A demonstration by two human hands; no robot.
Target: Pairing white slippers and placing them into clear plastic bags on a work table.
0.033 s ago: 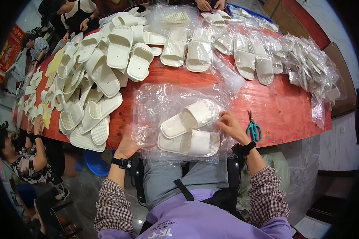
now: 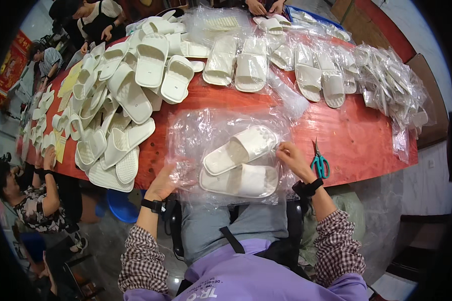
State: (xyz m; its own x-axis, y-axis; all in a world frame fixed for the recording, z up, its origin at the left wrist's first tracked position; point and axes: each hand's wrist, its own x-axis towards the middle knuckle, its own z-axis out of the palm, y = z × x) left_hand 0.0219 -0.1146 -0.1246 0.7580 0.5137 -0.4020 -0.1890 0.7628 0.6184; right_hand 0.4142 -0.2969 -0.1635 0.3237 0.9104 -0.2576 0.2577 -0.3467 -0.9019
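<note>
A pair of white slippers lies side by side in front of me, the far slipper [image 2: 227, 156] tilted and the near slipper [image 2: 221, 181] nearly level. A clear plastic bag [image 2: 193, 129] surrounds them on the red table. At the bag's left edge, my left hand [image 2: 163, 181] is closed on the crinkled plastic; its fingertips are partly covered. My right hand [image 2: 292, 159] has its fingers curled together at the bag's right edge, beside the far slipper's end. Just right of that hand lie teal-handled scissors [image 2: 320, 165], blades pointing away from me.
A heap of loose white slippers [image 2: 130, 93] covers the table's left side. Bagged slippers [image 2: 251, 65] line the far side, with a pile of filled bags [image 2: 394, 88] at the right. A blue basin [image 2: 123, 204] stands below. Other people work at the left and far edges.
My left hand, blurred before, now shows sharply at the bag's left edge, where the plastic is more bunched. My right hand and the slippers stay nearly where they were.
</note>
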